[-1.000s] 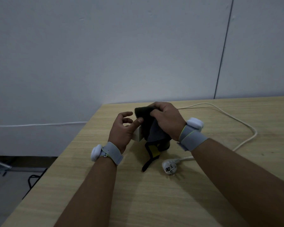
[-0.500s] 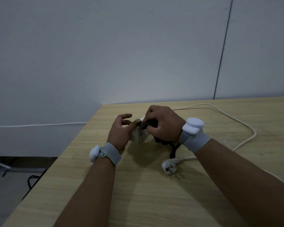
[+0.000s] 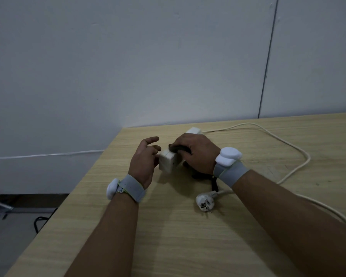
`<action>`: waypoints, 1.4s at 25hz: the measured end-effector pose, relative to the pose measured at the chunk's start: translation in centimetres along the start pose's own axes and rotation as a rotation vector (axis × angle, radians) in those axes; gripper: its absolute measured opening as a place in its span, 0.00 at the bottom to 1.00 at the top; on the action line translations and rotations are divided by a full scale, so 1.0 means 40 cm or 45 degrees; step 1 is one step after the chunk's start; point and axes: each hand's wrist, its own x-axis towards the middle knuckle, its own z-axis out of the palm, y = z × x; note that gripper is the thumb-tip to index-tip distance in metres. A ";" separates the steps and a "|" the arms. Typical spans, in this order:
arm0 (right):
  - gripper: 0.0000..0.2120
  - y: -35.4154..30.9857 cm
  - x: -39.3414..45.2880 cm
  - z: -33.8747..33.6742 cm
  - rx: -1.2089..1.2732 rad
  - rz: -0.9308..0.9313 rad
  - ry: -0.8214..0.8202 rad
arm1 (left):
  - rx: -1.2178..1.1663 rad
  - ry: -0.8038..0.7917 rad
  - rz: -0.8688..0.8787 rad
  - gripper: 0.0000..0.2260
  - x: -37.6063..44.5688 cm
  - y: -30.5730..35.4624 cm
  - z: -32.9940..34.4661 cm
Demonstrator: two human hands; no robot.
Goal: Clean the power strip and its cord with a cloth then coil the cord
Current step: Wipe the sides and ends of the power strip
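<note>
A white power strip (image 3: pixel 168 160) lies on the wooden table (image 3: pixel 188 236), running away from me; its far end pokes out beyond my right hand. My right hand (image 3: pixel 196 152) presses a dark cloth (image 3: pixel 177 149) down on the strip's top, and a dark strap of the cloth trails out under my wrist. My left hand (image 3: pixel 144 162) rests against the strip's near left end with the fingers spread. The white cord (image 3: pixel 288 140) loops from the strip's far end out to the right and back to the plug (image 3: pixel 205 202), which lies near my right forearm.
The table's left edge runs diagonally close to my left arm, with floor and a black cable (image 3: pixel 40 222) below. A grey wall stands right behind the table's far edge. A thin white cable (image 3: pixel 48 154) runs along the wall at left.
My right hand has brought the raised cloth down flat on the power strip and slid it along the top. The strip's near end shows more. My left hand stays beside it.
</note>
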 end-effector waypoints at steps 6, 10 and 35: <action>0.13 0.011 0.003 -0.004 -0.088 0.121 -0.013 | 0.054 -0.030 0.013 0.21 0.003 -0.009 0.005; 0.14 -0.036 -0.004 -0.007 0.123 -0.157 -0.052 | -0.018 -0.030 0.015 0.22 0.003 -0.009 -0.002; 0.14 0.046 0.009 0.000 -0.076 0.413 0.039 | 0.268 -0.184 0.173 0.23 -0.020 0.003 0.014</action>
